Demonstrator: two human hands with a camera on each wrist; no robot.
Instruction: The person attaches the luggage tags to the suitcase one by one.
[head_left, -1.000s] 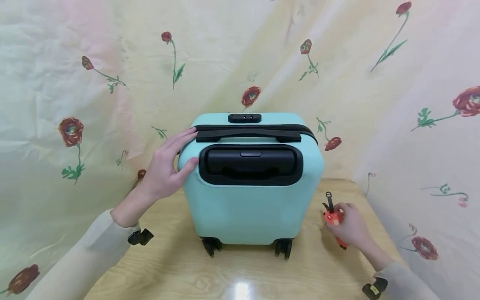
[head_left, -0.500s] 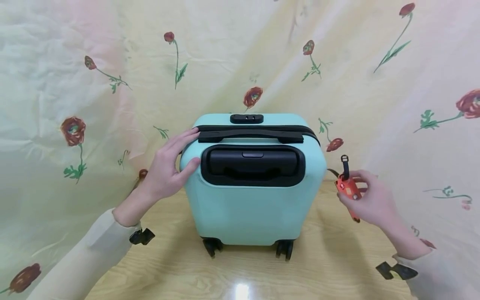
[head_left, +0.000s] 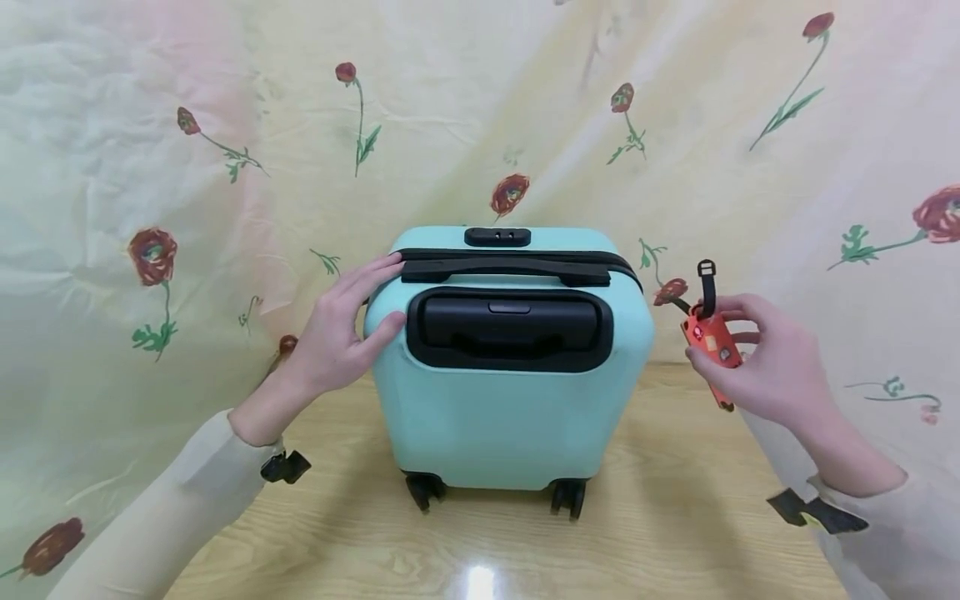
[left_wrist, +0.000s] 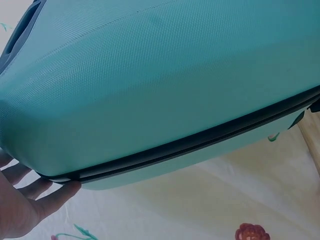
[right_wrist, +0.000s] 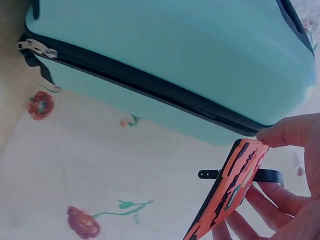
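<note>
A mint-green suitcase stands upright on its black wheels, a black carry handle across its top. My left hand rests on its upper left corner with fingers spread and fairly straight; the left wrist view shows the fingertips by the black zipper seam. To the right of the suitcase, in the air, my right hand pinches an orange luggage tag between thumb and fingers. The tag's black strap is unfastened, its buckle end pointing up. Raised lettering shows on the tag in the right wrist view.
The wooden tabletop lies under the suitcase. Behind and at both sides hangs a pale cloth printed with red flowers. A combination lock sits on the suitcase's far top edge, and a zipper pull is near its lower side.
My right hand has lifted the luggage tag from low near the tabletop, up and to the right, to about the height of the suitcase's upper part. The left hand stays on the suitcase.
</note>
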